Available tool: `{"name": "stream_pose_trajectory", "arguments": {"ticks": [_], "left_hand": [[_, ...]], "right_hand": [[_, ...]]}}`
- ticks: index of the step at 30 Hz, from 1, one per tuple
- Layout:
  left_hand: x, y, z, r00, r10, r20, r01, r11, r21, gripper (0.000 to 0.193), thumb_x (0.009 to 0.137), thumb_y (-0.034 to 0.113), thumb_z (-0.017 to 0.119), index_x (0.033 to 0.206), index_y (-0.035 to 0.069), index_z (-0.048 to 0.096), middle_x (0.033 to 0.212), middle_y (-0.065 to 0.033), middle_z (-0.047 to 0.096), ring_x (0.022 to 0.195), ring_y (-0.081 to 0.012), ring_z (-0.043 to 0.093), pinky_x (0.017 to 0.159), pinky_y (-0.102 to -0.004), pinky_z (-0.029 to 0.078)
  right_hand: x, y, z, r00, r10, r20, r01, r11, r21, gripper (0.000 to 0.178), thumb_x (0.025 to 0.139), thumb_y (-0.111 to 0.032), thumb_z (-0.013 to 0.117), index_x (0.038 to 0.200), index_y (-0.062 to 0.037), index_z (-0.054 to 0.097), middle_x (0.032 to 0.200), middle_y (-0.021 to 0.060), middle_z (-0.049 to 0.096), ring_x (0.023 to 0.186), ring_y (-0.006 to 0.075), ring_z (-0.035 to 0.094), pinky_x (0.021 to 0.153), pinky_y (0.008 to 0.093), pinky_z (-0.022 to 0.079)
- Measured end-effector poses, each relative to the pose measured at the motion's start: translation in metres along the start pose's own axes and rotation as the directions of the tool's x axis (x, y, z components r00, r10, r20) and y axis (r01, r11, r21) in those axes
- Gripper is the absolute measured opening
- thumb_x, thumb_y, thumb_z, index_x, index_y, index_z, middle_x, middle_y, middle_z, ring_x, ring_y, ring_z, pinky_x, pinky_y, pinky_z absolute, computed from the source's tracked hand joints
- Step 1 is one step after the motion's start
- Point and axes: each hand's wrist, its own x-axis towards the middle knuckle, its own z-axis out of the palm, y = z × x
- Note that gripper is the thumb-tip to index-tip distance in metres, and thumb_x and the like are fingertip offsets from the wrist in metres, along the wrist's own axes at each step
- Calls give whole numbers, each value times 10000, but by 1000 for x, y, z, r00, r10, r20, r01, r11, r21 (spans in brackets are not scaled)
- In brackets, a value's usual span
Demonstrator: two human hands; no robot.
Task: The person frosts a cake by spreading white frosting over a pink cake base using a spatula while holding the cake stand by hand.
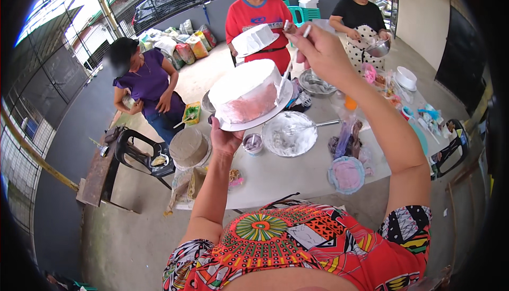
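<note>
My left hand (228, 138) holds up a round cake board (253, 125) from beneath. On it sits a cake (246, 84) with white icing on its top and upper side. A pinkish patch shows low on the side nearest me. My right hand (322, 50) is raised and closed on the handle of a slim spatula (284, 78). Its blade slants down along the cake's right side. A bowl of white icing (289, 134) with a whisk (326, 123) stands on the table below, beside a small tub of greyish icing (253, 143).
A greyish cake (189, 148) stands at the table's (254, 187) left end. A second bowl (316, 83), plastic bags (347, 137) and a small white cake (406, 78) lie farther back and right. Three people stand around; one holds another white cake (254, 40). A black chair (140, 153) is at left.
</note>
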Motion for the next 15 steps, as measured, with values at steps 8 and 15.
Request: {"name": "stream_pose_trajectory", "arguments": {"ticks": [8,15], "left_hand": [[-2,2,2,1000,3,6,-3,1000,20,578,856,493,168,1236,84,321,1224,-106,408,1095,-294,426,844,-462,416],[0,-5,11,1000,-10,6,10,998,55,578,855,497,179,1232,84,326,1212,-103,421,1083,-290,439,829,-454,429]], "right_hand": [[13,-25,-13,987,-146,-70,137,983,-119,282,787,-249,558,661,-10,478,488,79,514,456,162,541,443,280,399],[15,5,14,964,-260,-64,245,953,-180,295,778,-242,561,643,3,466,519,140,521,538,270,567,478,324,412]]}}
